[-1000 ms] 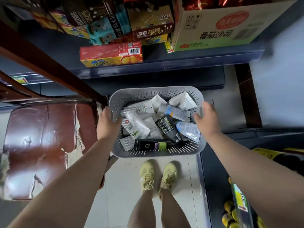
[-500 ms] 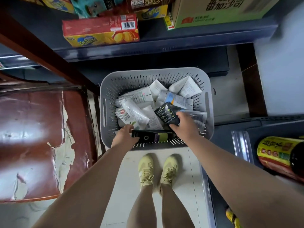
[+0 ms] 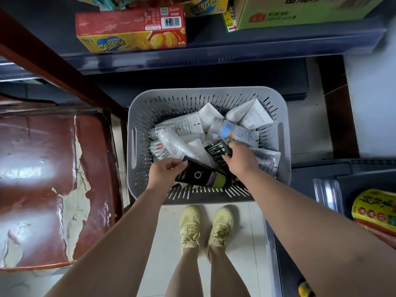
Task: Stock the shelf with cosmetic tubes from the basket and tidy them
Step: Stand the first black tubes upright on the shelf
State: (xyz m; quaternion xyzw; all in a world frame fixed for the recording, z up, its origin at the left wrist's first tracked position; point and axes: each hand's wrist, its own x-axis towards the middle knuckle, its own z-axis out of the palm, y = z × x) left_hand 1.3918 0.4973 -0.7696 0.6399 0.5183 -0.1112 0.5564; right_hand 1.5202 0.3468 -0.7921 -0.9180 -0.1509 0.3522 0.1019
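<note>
A grey slotted basket stands on the floor ahead of my feet, holding several cosmetic tubes, mostly white. My left hand grips the flat end of a black tube with a green cap at the basket's near side. My right hand is closed on a second black tube with green print, tilted up from the pile. A white tube with a blue and orange label lies just beyond it.
A dark shelf runs above the basket with a red and yellow snack box and a cardboard carton. A worn red chair seat is at left. A lower shelf with yellow packets is at right.
A second ago both hands held the basket's sides. They have since let go and reached inside; each has closed on a black tube, and the left one's end is now lifted.
</note>
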